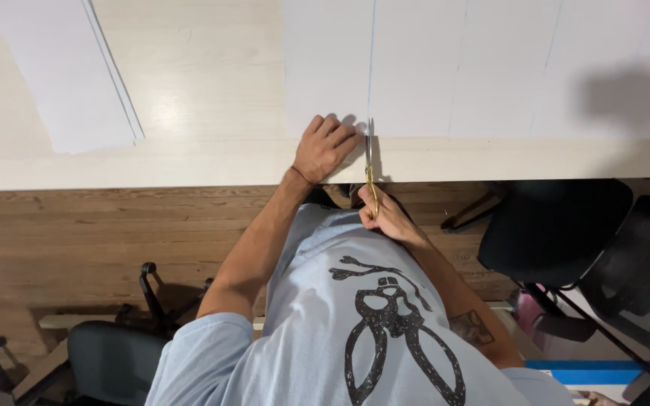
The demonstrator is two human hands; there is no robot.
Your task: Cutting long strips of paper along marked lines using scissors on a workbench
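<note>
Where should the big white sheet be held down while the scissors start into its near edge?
Press flat on the large white sheet just beside the ruled line, coming from the near table edge. The left hand already rests there, left of the scissors, which the right hand holds at the line. The sheet lies flat, so a palm-down hold probably suits best.

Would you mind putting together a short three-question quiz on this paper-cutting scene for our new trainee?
1. True or false: the left hand presses flat on the large white sheet.
2. What does the right hand hold?
A. A green ruler
B. Gold-handled scissors
C. A pencil
3. Fill in: the blades meet the sheet's near edge at a faint blue ____ drawn on the paper.

Key
1. True; its fingers lie on the sheet just beside the scissors.
2. B
3. line; several such lines run across the sheet. A separate stack of white paper lies off to one side on the table.
</note>
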